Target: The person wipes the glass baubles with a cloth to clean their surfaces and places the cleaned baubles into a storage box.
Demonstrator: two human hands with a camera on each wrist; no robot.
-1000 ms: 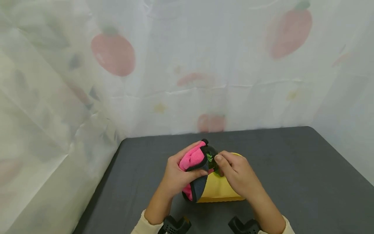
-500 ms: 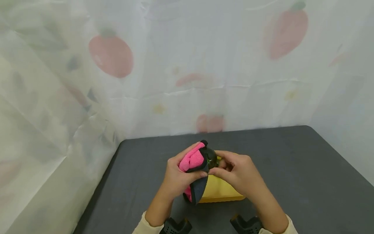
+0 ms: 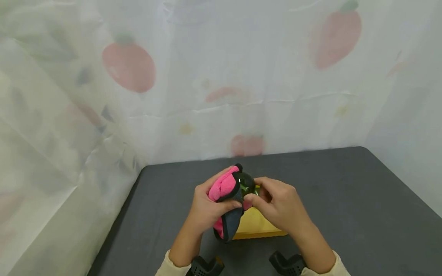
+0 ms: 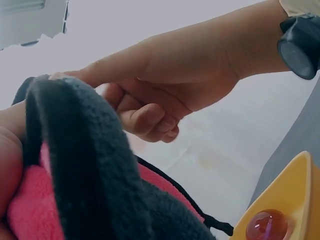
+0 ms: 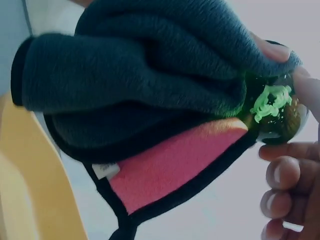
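Observation:
My left hand (image 3: 208, 207) grips a bunched pink and dark grey fleece cloth (image 3: 224, 187) just above the table. The cloth wraps partly round a dark glass ball with a green swirl (image 3: 246, 184). My right hand (image 3: 262, 193) pinches that ball between thumb and forefinger, its other fingers curled. In the right wrist view the ball (image 5: 275, 112) shows at the edge of the cloth (image 5: 150, 75), with fingertips (image 5: 285, 172) below it. The left wrist view shows the cloth (image 4: 85, 165) close up and the right hand (image 4: 170, 75) behind it.
A yellow tray (image 3: 257, 226) lies on the dark grey table (image 3: 345, 199) under my hands. It holds an amber marble (image 4: 265, 225). White sheeting printed with red fruit (image 3: 128, 67) walls the table at the back and both sides.
Both hands have drifted slightly left. My right hand has shifted its fingers on the ball, from resting over it to a thumb-and-forefinger pinch, while the left keeps the cloth against it.

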